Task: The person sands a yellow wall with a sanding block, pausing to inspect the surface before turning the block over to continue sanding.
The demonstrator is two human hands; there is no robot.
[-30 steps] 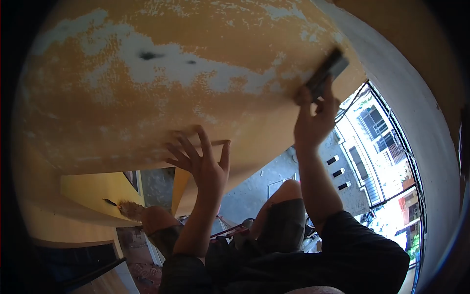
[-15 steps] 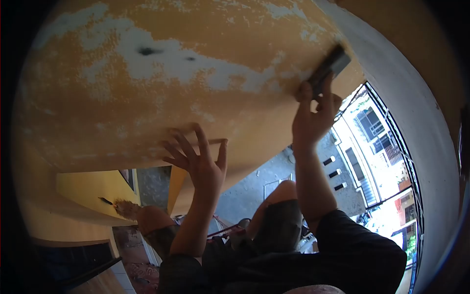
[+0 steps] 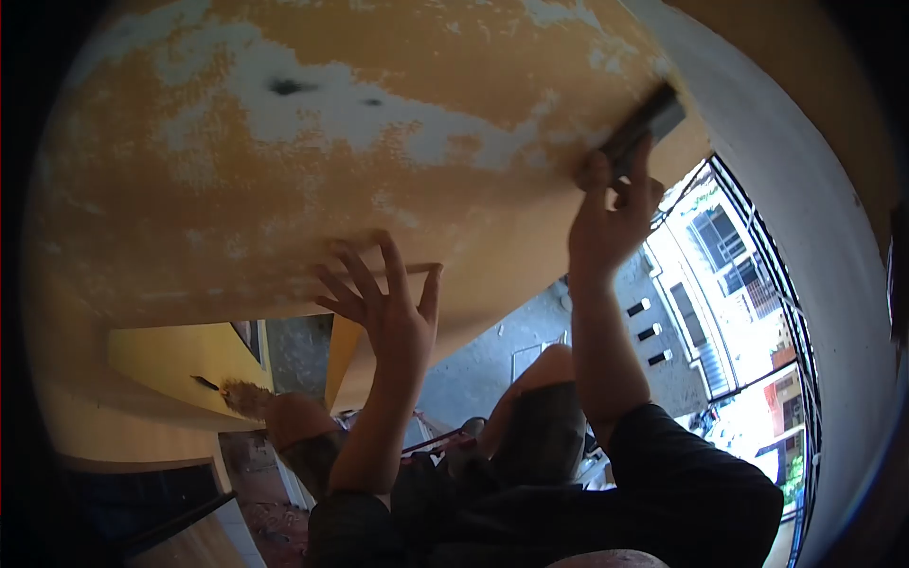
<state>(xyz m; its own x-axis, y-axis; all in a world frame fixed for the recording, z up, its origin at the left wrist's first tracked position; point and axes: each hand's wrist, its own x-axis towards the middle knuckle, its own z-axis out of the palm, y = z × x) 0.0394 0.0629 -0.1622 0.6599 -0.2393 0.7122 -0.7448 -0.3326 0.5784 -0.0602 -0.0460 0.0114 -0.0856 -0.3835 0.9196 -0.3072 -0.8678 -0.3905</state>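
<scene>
An orange-yellow painted surface [image 3: 284, 208] fills the upper view, with white patches [image 3: 322, 104] where paint has come off. My right hand [image 3: 606, 222] is raised at the upper right and grips the handle of a dark flat scraper [image 3: 646, 123], whose blade lies against the surface near its right edge. My left hand [image 3: 388, 312] is open lower down, fingers spread, fingertips at the painted surface and holding nothing.
A broad white band [image 3: 805, 189] curves down the right beside a barred window [image 3: 748, 275]. Below are my knees [image 3: 544, 379] in dark shorts, grey concrete floor [image 3: 492, 355] and a yellow wall section [image 3: 180, 364] with a damaged spot.
My right hand has pushed the scraper slightly up and to the right along the surface. The left hand has kept its spread pose, shifting only a little.
</scene>
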